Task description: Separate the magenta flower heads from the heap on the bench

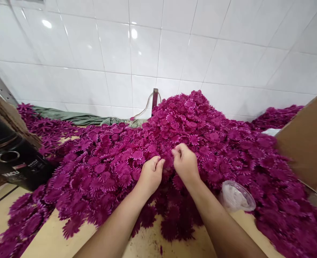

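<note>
My left hand (150,175) is closed, thumb and forefinger pinched at the left edge of a purple flower (168,160). On the flower's other side, my right hand (185,163) pinches with its fingertips curled in. The flower is blurred and partly hidden, so its exact hold is hard to see. Both hands are just above a large pile of purple flowers (137,154) with flat, toothed petals, which look artificial. To the right of my right forearm, a see-through plastic tub (237,197) with whitish contents sits tilted among the flowers.
A black bottle-shaped container (15,157) leans at the left beside cardboard (6,111). A brown box (306,139) stands at the right. Behind are a white tiled wall (147,46), green cloth (72,116) and a dark red post with a cord (155,98). The tabletop (53,234) is pale wood.
</note>
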Demonstrator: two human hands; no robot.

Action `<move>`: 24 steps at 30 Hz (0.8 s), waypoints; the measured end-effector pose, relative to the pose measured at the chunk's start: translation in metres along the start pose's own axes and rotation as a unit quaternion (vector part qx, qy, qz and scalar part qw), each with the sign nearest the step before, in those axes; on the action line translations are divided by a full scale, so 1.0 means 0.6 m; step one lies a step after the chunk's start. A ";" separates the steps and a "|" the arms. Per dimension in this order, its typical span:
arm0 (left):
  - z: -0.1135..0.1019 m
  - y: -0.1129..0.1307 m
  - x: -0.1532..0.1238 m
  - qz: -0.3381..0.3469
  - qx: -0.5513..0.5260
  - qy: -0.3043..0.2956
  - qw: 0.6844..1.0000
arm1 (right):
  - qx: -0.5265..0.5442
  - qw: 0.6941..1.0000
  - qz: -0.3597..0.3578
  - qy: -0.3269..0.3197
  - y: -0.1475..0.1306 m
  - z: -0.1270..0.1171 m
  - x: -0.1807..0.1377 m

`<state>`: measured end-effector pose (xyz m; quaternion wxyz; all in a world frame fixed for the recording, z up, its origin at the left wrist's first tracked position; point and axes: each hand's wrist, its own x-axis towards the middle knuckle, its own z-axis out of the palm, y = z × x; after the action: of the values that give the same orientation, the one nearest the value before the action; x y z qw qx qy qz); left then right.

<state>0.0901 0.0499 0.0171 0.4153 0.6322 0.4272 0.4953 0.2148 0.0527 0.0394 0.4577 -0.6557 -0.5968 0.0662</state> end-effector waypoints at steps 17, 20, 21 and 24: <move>0.000 -0.015 0.002 -0.074 -0.103 0.009 0.992 | 0.186 0.959 0.017 -0.214 -0.011 -0.010 -0.034; 0.003 -0.017 0.001 -0.091 -0.113 -0.026 0.989 | 0.230 0.937 0.034 -0.260 -0.008 -0.003 -0.030; 0.003 -0.017 0.000 -0.092 -0.107 -0.036 0.989 | 0.221 0.938 0.034 -0.265 -0.007 -0.003 -0.029; 0.004 -0.015 -0.004 -0.050 -0.038 -0.037 0.997 | 0.125 0.966 0.012 -0.224 -0.010 -0.003 -0.032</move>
<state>0.0912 0.0503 0.0073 0.4790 0.6119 0.4228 0.4663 0.2063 0.0349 0.0361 0.3894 -0.5688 -0.6635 0.2909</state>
